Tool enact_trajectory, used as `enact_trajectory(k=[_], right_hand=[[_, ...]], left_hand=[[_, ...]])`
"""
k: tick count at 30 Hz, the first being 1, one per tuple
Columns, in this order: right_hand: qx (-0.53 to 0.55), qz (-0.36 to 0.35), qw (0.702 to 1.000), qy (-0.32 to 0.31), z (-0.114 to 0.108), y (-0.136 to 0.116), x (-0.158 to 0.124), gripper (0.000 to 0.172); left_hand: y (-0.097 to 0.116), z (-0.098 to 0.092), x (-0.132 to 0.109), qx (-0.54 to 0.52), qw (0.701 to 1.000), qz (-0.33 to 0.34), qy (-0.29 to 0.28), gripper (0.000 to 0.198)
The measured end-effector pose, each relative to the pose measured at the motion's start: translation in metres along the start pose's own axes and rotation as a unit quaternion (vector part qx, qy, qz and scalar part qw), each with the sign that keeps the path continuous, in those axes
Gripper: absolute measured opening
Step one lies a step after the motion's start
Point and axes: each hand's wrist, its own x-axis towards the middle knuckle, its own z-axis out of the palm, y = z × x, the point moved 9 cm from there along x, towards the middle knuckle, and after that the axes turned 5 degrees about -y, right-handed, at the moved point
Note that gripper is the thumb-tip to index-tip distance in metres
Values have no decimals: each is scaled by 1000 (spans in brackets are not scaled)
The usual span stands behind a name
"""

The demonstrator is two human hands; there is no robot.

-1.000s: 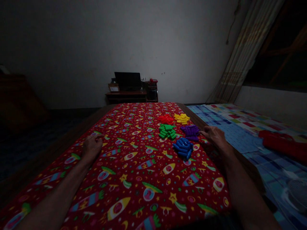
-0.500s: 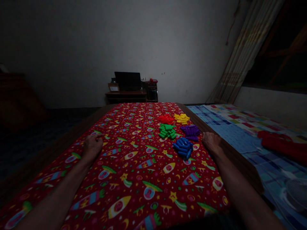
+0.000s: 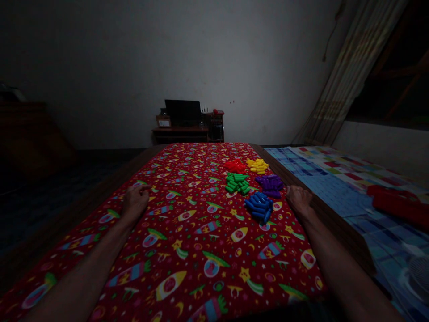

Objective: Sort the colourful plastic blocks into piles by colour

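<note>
Purple pieces (image 3: 270,184) lie in a loose pile right of the frame's centre, on the red cloth (image 3: 197,250). They are 1 of 5 piles there: red pieces (image 3: 236,166) and yellow pieces (image 3: 258,166) lie above, green pieces (image 3: 237,184) to the left, and blue pieces (image 3: 259,206) below.

The pieces look like short, smooth plastic sticks. I would expect each to be light, stiff and hard to break, but somewhat slippery, and apt to roll or slide off its neighbours when pushed. The best hold is probably a pinch of 2 fingertips across the middle of a single piece, beginning with those on top or at the pile's rim; the pieces underneath are partly hidden and harder to get at.

The right hand (image 3: 299,198), right of centre, is just beside the purple pieces, on their right, with a small gap between. It rests at the cloth's right edge, fingers curled in, and nothing shows in its grasp. The blue pieces lie a little further off, down and to the left of that hand.

The left hand (image 3: 136,200), left of centre, rests on the cloth, well apart from all 5 piles. Its fingers are folded in as well, with nothing visible in them.
</note>
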Motion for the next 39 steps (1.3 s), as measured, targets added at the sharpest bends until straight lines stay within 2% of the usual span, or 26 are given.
enact_trajectory(k=[16, 39], right_hand=[[-18, 6, 1000, 5, -11, -4, -7, 38], [-11, 9, 1000, 9, -9, -3, -7, 40]], left_hand=[[-1, 0, 1, 6, 1000, -3, 5, 35], [5, -2, 0, 7, 1000, 14, 9, 36]])
